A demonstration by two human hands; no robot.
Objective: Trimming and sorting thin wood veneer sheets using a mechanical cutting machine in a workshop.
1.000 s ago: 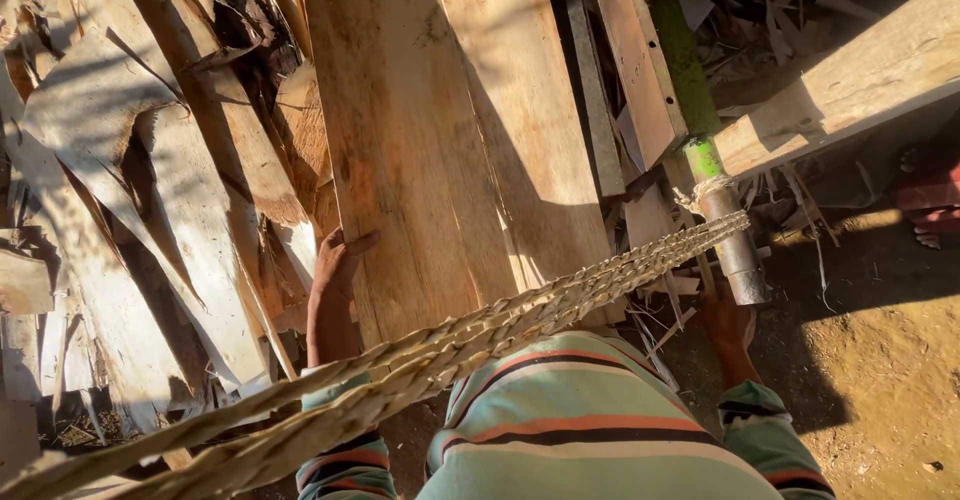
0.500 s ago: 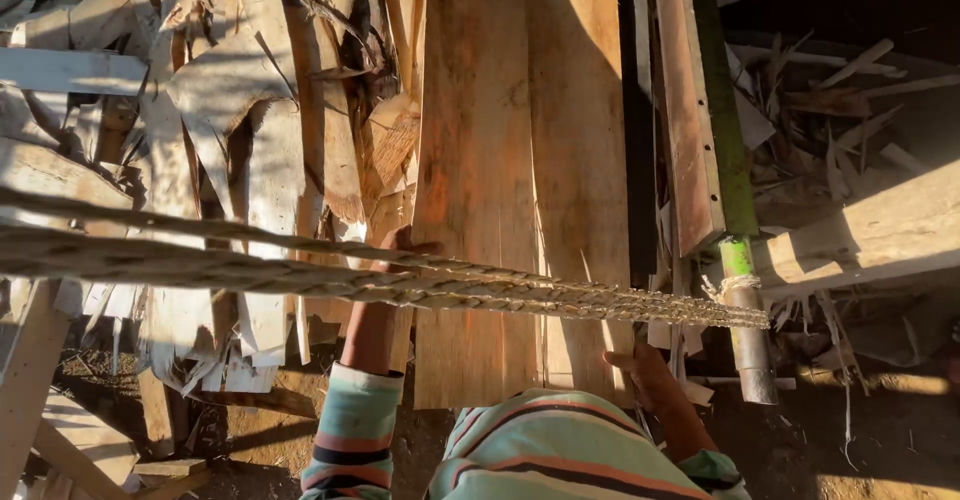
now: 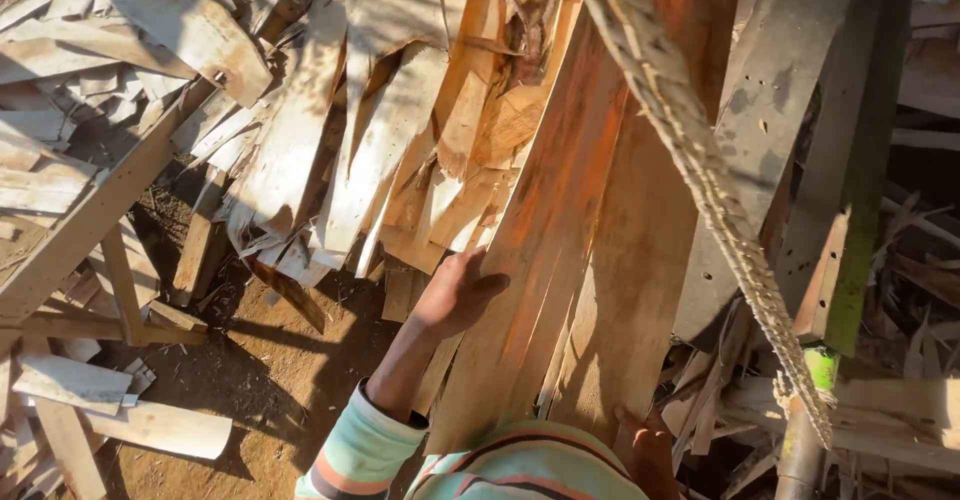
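A wide, reddish wooden plank point(image 3: 590, 260) leans up and away from me over a heap of scrap wood. My left hand point(image 3: 458, 295) grips its left edge about halfway up, thumb on the face of the board. At the plank's lower end my right hand point(image 3: 650, 448) holds the board; only part of that hand shows above my striped sleeve. A thick twisted rope point(image 3: 700, 180) runs diagonally from the top middle down to the right, passing above the plank's right side.
Pale offcuts and split boards point(image 3: 330, 130) are piled to the left and behind. Bare dirt ground point(image 3: 270, 380) lies at lower left. A grey board point(image 3: 750, 140) and a green-painted pole point(image 3: 850, 260) stand to the right, among more scrap.
The view has swung left, so the rope now runs diagonally instead of across. The plank now slants to the right, and my left hand sits higher on its left edge.
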